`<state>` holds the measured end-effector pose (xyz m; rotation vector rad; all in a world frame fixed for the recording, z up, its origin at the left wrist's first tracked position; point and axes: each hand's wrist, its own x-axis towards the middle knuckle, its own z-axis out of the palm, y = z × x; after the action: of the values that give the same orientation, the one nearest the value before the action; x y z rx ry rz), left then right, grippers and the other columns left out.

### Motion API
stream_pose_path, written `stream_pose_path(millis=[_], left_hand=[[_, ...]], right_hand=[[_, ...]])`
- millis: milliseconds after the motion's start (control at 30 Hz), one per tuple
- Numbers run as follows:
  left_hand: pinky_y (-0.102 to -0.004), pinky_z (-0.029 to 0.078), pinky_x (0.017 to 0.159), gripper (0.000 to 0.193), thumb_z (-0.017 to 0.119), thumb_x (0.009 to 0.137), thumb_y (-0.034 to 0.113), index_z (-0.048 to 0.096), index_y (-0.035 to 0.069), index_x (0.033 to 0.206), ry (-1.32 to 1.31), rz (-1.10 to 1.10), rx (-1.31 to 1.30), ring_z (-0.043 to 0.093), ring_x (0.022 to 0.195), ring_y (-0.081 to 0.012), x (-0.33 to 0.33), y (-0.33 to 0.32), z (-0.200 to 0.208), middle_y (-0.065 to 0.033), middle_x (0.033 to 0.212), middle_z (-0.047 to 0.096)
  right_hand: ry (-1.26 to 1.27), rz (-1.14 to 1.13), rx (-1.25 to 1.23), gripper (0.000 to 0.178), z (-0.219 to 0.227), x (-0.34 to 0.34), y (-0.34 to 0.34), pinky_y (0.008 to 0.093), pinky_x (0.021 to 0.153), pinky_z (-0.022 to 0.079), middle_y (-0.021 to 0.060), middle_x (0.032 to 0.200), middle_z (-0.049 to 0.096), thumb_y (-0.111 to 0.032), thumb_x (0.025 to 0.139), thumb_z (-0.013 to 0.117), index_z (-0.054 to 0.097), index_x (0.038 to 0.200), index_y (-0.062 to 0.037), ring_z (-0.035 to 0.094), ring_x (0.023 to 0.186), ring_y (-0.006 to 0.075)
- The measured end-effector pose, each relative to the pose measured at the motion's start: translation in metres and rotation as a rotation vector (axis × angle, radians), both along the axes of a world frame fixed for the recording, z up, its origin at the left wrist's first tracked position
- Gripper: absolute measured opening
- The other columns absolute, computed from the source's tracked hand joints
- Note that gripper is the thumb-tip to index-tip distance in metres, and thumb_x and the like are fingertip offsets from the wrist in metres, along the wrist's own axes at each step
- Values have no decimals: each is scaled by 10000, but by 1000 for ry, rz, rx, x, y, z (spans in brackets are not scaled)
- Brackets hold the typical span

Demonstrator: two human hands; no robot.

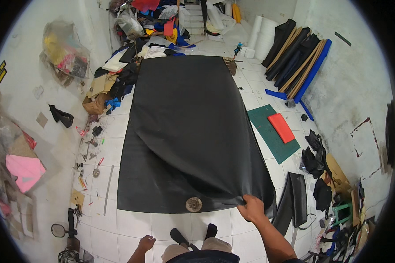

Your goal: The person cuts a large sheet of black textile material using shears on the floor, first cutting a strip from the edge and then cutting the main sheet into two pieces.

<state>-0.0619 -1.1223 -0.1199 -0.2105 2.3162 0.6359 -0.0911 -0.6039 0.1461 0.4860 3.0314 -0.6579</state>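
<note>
A large black sheet (pixel 184 114) lies spread on the white tiled floor (pixel 136 223), in front of the person, its surface rippled toward the near right corner. The right hand (pixel 251 207) grips its near edge beside that corner. The left hand (pixel 147 242) hangs short of the same edge, apart from the sheet, fingers curled; how fully it is closed cannot be told. A round, flat disc (pixel 193 204) rests on the sheet at its near edge. Right of the sheet lies a green mat (pixel 270 133) bearing a red rectangular piece (pixel 281 128); left of it, a thin grey strip (pixel 109 190). Beyond its far right corner, dark rolls (pixel 289 57) lean against the wall (pixel 338 83).
</note>
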Motion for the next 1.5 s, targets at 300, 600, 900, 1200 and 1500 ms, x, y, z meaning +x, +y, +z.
stream_pose_path(millis=[300, 600, 900, 1200, 1500], left_hand=[[-364, 548, 777, 416, 714, 842, 394, 660, 73, 1101, -62, 102, 196, 691, 877, -270, 22, 70, -62, -159, 976, 705], [-452, 427, 1007, 483, 648, 854, 233, 538, 51, 1288, 311, -219, -100, 523, 1179, -383, -201, 134, -357, -207, 1268, 553], [-434, 373, 1086, 582, 583, 796, 49, 487, 110, 1367, 888, -798, 193, 430, 1305, -348, -358, 327, -435, -176, 1382, 480], [-461, 306, 1129, 432, 591, 802, 108, 567, 113, 1233, 747, -1083, -153, 509, 1236, -326, -381, 373, -471, -163, 1291, 567], [-418, 471, 691, 157, 603, 775, 111, 582, 86, 928, 1122, -1129, -107, 633, 763, -286, -312, 287, -385, -100, 808, 614]], right_hand=[[126, -129, 36, 294, -180, 60, 125, 472, 679, 471, 230, 730, 583, -229, 707, 723, 549, 731, 6, 594, 741, 438], [264, 37, 279, 246, -512, 78, 237, 432, 739, 381, 193, 816, 521, -96, 638, 629, 540, 847, -2, 499, 795, 397], [624, -180, 257, 349, -693, 46, 257, 416, 906, 403, 176, 950, 563, -69, 609, 545, 572, 950, -1, 531, 943, 366], [611, -274, 260, 321, -712, 54, 242, 542, 1052, 362, 164, 976, 599, -91, 649, 564, 575, 966, -42, 571, 1000, 390], [366, -472, 250, 322, -743, 46, 232, 482, 895, 447, 160, 1030, 624, -72, 698, 688, 585, 1002, -47, 593, 986, 365]])
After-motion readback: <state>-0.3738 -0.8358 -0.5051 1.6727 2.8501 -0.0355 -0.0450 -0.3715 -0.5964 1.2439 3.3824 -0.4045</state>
